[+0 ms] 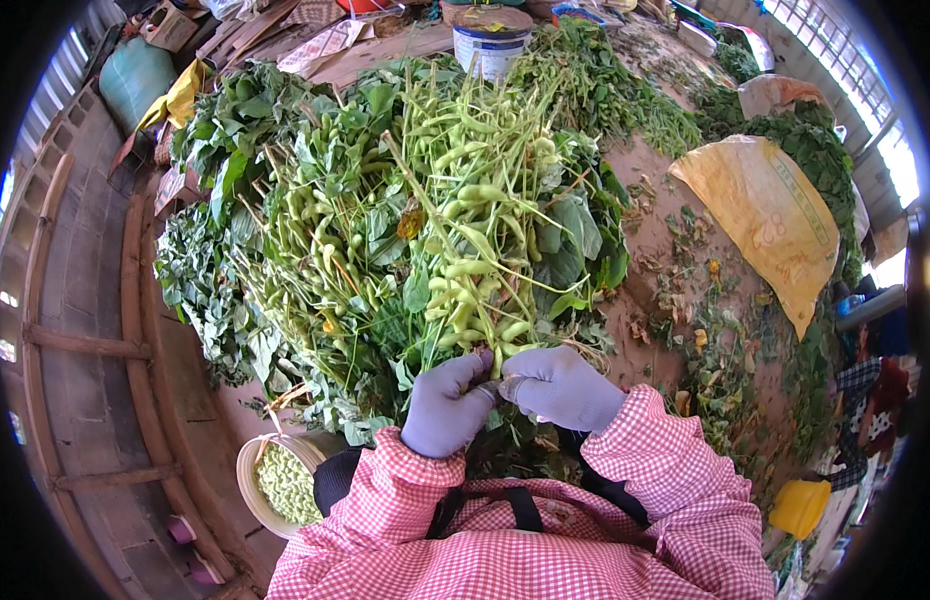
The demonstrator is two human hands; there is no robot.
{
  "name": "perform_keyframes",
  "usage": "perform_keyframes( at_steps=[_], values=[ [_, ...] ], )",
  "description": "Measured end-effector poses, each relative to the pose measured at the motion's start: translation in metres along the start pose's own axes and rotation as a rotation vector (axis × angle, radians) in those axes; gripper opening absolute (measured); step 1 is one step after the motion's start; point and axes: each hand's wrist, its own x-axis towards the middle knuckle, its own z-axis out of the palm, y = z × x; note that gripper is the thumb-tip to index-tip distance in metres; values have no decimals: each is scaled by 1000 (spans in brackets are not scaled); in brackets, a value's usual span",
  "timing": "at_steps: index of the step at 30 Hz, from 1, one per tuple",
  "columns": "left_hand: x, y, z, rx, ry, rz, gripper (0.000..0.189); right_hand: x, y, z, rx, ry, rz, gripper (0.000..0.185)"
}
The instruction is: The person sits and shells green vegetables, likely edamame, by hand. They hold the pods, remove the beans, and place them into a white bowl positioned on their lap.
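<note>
My left hand (448, 405), in a grey-lavender knit glove, is closed at the lower end of a soybean stalk (437, 214). My right hand (566, 386), gloved alike, nearly meets it, thumb and forefinger curled in a pinch. Between the fingertips stands a green pod (498, 361); its lower end is hidden by the fingers. Plump pods (465, 270) hang in clusters along the stalk just beyond my hands. Behind and to the left spreads a heap of leafy soybean plants (315, 225). By my left side, a white bucket (247, 480) holds many pale green beans (281, 484).
A lidded white pail (492, 52) stands behind the heap. To the right, a yellow woven sack (769, 217) lies near scattered leaves (705, 360). A yellow container (799, 508) sits lower right. Wooden rails (89, 345) run along the block wall (89, 262) at left.
</note>
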Motion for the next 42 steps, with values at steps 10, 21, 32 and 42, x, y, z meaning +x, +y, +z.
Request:
perform_keyframes(
  at_steps=[10, 21, 32, 42],
  values=[
    [13, 15, -7, -482, -84, -450, 24, 5, 6, -3, -111, -42, -60, 17],
    [15, 2, 4, -483, 42, -449, 22, 22, 2, -2, -218, 391, -524, 16],
    [14, 8, 2, -580, 12, -492, 18, 43, 7, -27, -103, 505, -176, 32],
    [13, 12, 4, -577, 8, -495, 16, 47, 0, -20, 239, 512, -6, 23]
  ],
)
